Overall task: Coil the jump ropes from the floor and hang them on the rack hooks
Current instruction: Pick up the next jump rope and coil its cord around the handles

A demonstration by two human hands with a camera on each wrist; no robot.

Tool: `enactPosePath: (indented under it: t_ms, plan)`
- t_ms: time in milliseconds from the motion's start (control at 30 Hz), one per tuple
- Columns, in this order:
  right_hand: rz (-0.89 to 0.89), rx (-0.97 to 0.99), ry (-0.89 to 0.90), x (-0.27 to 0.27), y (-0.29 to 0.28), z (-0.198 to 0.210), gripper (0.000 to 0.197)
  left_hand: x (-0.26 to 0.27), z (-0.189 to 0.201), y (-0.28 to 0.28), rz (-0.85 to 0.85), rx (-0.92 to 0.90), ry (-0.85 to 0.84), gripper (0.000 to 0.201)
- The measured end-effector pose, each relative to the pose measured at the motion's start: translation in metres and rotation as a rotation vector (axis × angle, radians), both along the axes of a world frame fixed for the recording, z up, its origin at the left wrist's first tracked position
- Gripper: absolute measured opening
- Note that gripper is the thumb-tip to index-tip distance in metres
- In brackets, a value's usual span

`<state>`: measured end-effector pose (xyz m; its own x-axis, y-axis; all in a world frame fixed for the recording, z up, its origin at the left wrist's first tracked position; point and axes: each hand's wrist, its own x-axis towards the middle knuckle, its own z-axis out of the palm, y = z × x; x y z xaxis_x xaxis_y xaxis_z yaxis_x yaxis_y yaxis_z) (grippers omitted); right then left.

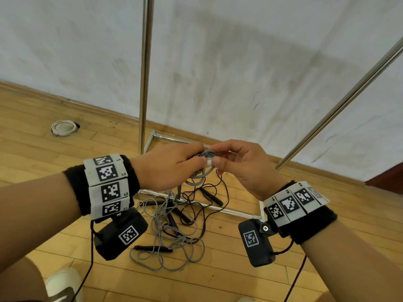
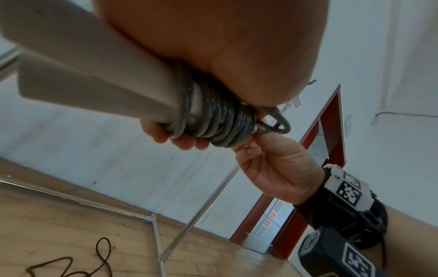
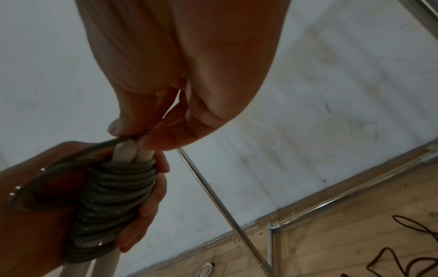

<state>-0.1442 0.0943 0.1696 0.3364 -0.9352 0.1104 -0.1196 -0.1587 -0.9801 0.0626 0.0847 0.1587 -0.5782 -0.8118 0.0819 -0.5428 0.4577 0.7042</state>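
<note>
My left hand (image 1: 174, 164) grips a grey jump rope (image 2: 220, 120) wound in tight coils around its two pale handles (image 2: 90, 75). The same grey jump rope (image 3: 113, 202) shows in the right wrist view, with left fingers (image 3: 151, 198) curled round the coils. My right hand (image 1: 237, 162) pinches the rope's loose end loop (image 2: 279, 125) at the handle tips, thumb and finger (image 3: 166, 138) pressed together. Both hands are at mid height in front of the rack. On the floor below lies a tangle of grey and black jump ropes (image 1: 174, 227) with black handles.
The chrome rack has an upright pole (image 1: 145, 73), a slanted pole (image 1: 340, 105) on the right and a base frame (image 1: 196, 201) on the wooden floor. A round floor fitting (image 1: 64, 127) sits left. A white shoe (image 1: 63, 284) is at the bottom.
</note>
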Motion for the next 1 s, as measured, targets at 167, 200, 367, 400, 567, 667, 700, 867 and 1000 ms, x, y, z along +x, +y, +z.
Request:
enactPosePath:
  t_ms: [167,200,367,400,567,667,700,867,1000]
  plan:
    - [-0.016,-0.038,-0.037,0.002,-0.001,-0.004,0.015,-0.001,0.003,0.005,-0.034,0.020,0.000,0.047]
    - [-0.030,-0.048,-0.029,0.003,-0.001,-0.004,0.014,-0.001,0.004,0.006,-0.040,0.014,0.000,0.053]
    - [-0.161,-0.099,0.023,0.006,-0.004,-0.003,0.009,0.003,0.005,0.005,-0.070,-0.022,0.005,0.045]
    - [-0.178,-0.101,0.037,0.007,-0.003,-0.004,0.008,0.003,0.005,0.004,-0.065,-0.055,-0.030,0.044]
    - [-0.159,0.088,-0.026,0.008,-0.003,-0.001,0.033,0.002,0.000,0.002,0.015,-0.360,-0.233,0.046]
    - [-0.138,0.104,0.077,0.005,-0.005,0.001,0.019,0.002,-0.003,0.001,0.018,-0.493,-0.283,0.049]
    - [-0.129,0.093,0.117,0.005,-0.005,0.001,0.012,0.002,-0.004,0.001,0.005,-0.508,-0.288,0.050]
    - [-0.164,0.046,0.145,0.003,-0.006,0.005,0.009,0.002,-0.003,0.000,0.007,-0.468,-0.232,0.057]
    - [-0.258,-0.069,0.139,0.002,-0.009,0.009,0.009,0.001,0.003,-0.002,0.041,-0.357,-0.133,0.053]
